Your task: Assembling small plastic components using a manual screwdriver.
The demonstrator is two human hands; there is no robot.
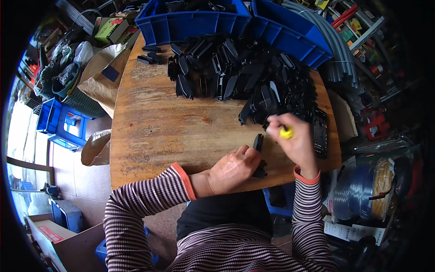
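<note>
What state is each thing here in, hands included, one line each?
Left hand: closed on a black part
Black part: partly hidden
Right hand: closed, blurred
Yellow object: gripped, mostly hidden
Wooden table: scuffed
Black pieces: heaped on table
Left blue bin: open-topped, holding dark pieces
Right blue bin: open-topped
Grey tubing: bent, bundled

The left forearm (154, 194) angles forward and rightward across the front of the body, the left hand (232, 169) back-upward with its fingers (252, 159) curled. The right forearm (307, 206) reaches nearly straight forward, wrist (310, 170) bare; the right hand (293, 139), slightly blurred, curls inward, farther forward.
</note>
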